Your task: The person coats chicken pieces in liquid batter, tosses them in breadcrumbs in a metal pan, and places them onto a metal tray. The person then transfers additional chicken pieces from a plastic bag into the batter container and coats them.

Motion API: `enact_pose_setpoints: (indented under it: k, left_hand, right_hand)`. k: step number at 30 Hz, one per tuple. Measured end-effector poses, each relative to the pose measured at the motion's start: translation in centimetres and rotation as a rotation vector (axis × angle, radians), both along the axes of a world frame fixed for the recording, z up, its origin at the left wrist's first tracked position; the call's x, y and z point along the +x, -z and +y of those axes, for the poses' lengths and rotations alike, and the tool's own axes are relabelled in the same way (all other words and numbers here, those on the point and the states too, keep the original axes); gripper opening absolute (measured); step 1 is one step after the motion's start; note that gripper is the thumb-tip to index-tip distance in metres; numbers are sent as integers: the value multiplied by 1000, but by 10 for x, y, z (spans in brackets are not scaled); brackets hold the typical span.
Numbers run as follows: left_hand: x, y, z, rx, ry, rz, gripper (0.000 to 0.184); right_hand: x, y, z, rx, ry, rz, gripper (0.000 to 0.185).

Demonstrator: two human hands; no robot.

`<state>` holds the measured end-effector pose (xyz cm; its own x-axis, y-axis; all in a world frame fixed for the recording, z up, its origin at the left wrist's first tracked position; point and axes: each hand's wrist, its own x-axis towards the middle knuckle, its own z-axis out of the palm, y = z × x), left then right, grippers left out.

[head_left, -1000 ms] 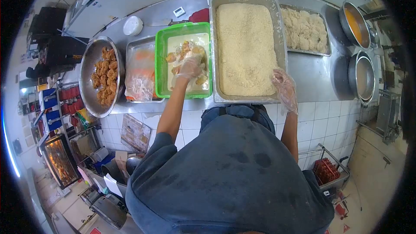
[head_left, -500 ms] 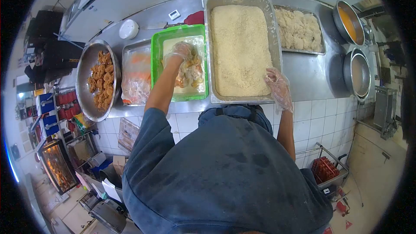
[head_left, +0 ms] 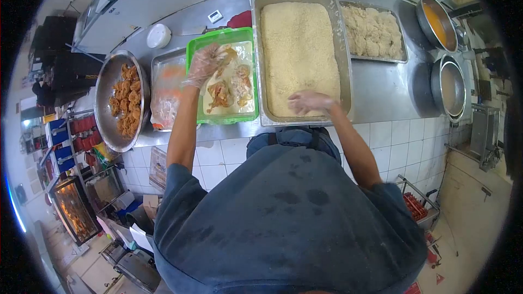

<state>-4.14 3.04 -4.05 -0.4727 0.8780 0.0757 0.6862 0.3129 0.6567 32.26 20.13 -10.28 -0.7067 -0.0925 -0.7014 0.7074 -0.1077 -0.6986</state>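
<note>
A green tray (head_left: 192,61) holds milky white batter and several raw chicken pieces. Over its left side, my left hand (head_left: 205,64) in a clear plastic glove has its fingers closed on a batter-wet chicken piece (head_left: 225,60). Two more clumps of chicken (head_left: 219,96) lie lower in the batter. To the right stands a deep metal pan (head_left: 344,71) filled with pale breading flour (head_left: 298,49). My right hand (head_left: 310,102), also gloved, hovers at the flour's near edge, palm down with fingers stretched and apart, holding nothing.
A metal bowl (head_left: 102,106) of fried chicken (head_left: 128,98) stands far left, beside a tray of plastic-wrapped food (head_left: 168,90). At the back right sits a tray of floured pieces (head_left: 373,32). Metal bowls (head_left: 436,27) line the counter's right end. A white container (head_left: 158,36) stands behind.
My left hand has drawn up and left across the batter, exposing chicken pieces it covered. My right hand has left the pan's right rim and moved left over the flour.
</note>
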Motion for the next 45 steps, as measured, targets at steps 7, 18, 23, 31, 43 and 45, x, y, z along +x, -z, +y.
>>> enact_pose_setpoints:
  k: [7,18,23,31,43,45]
  left_hand:
    - [26,-65,17,-41,8,161,24]
    - [92,-130,75,-138,265,33,21]
    - [108,-70,158,-398,524,132,32]
    - [77,5,182,-196,403,415,44]
    - [43,95,-6,-378,-12,237,39]
    - [58,80,4,-416,-33,101,36]
  right_hand:
    - [-67,97,38,-487,293,272,53]
    - [4,-8,61,61,914,238,58]
    - [49,-14,44,181,873,291,64]
    - [34,17,47,1257,279,174,60]
    - [30,64,34,659,-90,-192,70]
    - [40,70,26,529,80,14,67]
